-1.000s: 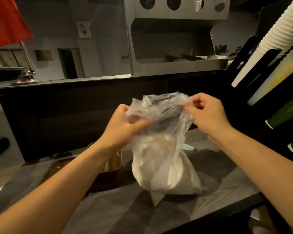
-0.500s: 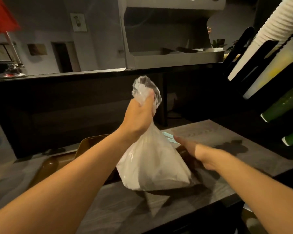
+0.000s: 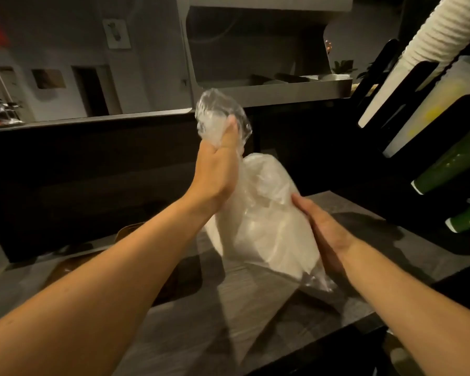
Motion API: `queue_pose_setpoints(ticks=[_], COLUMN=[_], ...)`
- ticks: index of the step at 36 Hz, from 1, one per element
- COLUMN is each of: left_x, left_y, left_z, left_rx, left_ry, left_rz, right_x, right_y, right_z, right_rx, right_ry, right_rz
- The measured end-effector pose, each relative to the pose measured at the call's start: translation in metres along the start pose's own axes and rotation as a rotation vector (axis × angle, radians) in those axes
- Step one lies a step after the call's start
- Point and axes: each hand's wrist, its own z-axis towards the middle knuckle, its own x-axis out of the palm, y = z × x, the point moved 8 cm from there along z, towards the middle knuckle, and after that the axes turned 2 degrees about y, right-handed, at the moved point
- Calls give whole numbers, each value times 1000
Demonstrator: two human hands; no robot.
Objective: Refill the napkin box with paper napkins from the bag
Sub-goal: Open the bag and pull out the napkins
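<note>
Since half a second ago we have lifted the bag point(image 3: 258, 226) clear of the worktop point(image 3: 201, 321) and tipped it, and our right hand point(image 3: 323, 234) has come in flat, fingers straight, against its lower side. Our left hand point(image 3: 217, 169) grips the twisted neck above. The bag's long axis slants from upper left to lower right, between both hands. The napkin box is hard to make out, perhaps the brown shape behind our left forearm.

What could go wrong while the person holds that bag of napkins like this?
The left hand grips only the bunched neck of the thin plastic bag, so it might slip or tear. The right hand just presses flat against the side. The bag hangs tilted near the counter edge, so napkins could spill off.
</note>
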Motion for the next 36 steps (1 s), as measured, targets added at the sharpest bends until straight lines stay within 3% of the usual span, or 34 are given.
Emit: queue_pose_setpoints(ticks=[3, 10, 14, 17, 18, 20, 22, 25, 29, 32, 36], left_x=[-10, -20, -27, -51, -60, -73, -73, -67, -65, -61, -74], left_y=[22, 70, 80, 88, 87, 80, 67, 62, 84, 88, 89], left_z=[-6, -20, -31, -40, -39, -23, -9, -5, -11, -19, -23], left_rx=[-113, -358, -472, -701, -750, -697, -542, -489, -452, -458, -460], left_ry=[36, 399, 636, 794, 773, 576, 409, 284, 248, 319, 302], left_rz=[203, 669, 720, 912, 952, 865, 581, 298, 495, 534, 422], right_x=[-8, -41, -30, -6, 2, 16, 31, 51, 60, 48, 29], right_y=[14, 45, 74, 100, 106, 113, 113, 105, 82, 84, 94], right_z=[10, 31, 35, 34, 34, 36, 37, 40, 45, 43, 40], right_rx=[-25, -62, -160, -332, -372, -393, -380, -375, -390, -461, -544], right_ry=[-74, -305, -315, -270, -250, -202, -136, -28, 46, -40, -169], right_rz=[-31, -434, -726, -980, -1066, -1248, -1372, -1451, -1469, -1420, -1309])
